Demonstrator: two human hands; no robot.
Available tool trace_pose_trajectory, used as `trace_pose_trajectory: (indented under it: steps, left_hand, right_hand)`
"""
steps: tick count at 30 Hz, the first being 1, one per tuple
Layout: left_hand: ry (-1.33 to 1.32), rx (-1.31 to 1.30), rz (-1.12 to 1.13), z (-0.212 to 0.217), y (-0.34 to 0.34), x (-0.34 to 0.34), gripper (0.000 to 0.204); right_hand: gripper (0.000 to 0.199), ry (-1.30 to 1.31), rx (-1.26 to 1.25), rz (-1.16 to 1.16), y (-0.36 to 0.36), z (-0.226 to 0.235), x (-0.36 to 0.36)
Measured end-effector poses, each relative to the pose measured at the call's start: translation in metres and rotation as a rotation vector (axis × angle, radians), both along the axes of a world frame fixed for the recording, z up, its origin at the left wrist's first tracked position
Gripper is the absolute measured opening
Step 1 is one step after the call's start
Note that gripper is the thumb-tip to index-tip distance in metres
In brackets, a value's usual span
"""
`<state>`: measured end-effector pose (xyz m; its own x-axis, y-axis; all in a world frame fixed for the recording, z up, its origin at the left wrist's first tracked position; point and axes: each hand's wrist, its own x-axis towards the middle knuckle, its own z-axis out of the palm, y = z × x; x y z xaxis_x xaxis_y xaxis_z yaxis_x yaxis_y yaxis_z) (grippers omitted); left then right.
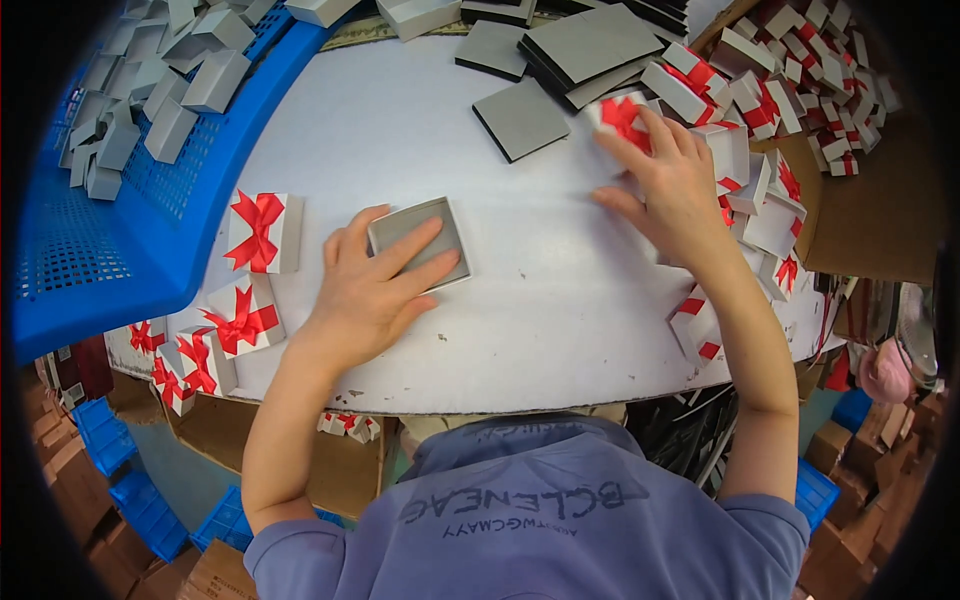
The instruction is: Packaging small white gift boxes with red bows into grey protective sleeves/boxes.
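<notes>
My left hand lies over a small open white box with a grey pad inside. Two of its fingers stretch flat onto the pad, while the thumb rests outside the near edge. At the upper right, my right hand has its fingers on a white lid with a red ribbon bow. Beside that lid lies a loose grey foam pad with black edges. More white lids with red ribbon are heaped to the right of my right hand.
A blue plastic basket holding plain white boxes stands at the left. Ribboned boxes line the table's left side. Grey pads are stacked at the back. A cardboard carton with ribboned lids is at the right.
</notes>
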<state>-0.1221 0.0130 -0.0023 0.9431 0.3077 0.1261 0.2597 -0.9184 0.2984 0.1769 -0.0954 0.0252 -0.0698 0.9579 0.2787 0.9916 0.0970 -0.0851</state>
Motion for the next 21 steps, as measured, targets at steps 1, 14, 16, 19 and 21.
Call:
trace_pose_trajectory:
  steps: [1,14,16,19,21]
  left_hand:
    - [-0.003,-0.001,-0.002,0.003,0.002,-0.002,0.047]
    - [-0.532,-0.435,-0.059,-0.043,-0.004,0.019,0.1]
    - [-0.562,-0.593,-0.142,-0.046,-0.003,0.025,0.105]
    - [-0.662,-0.661,-0.214,-0.042,-0.001,0.036,0.104]
    - [-0.387,-0.392,-0.204,-0.029,0.004,0.035,0.102]
  right_hand:
    - [0.044,-0.14,-0.003,-0.094,-0.002,-0.012,0.007]
    - [0.052,0.763,0.042,0.179,-0.017,0.005,-0.029]
    - [0.049,0.926,-0.093,0.279,-0.007,0.002,-0.058]
    - [0.05,0.586,-0.113,0.487,-0.005,-0.006,-0.074]
    - [0.052,0.505,-0.052,0.476,-0.013,-0.014,-0.076]
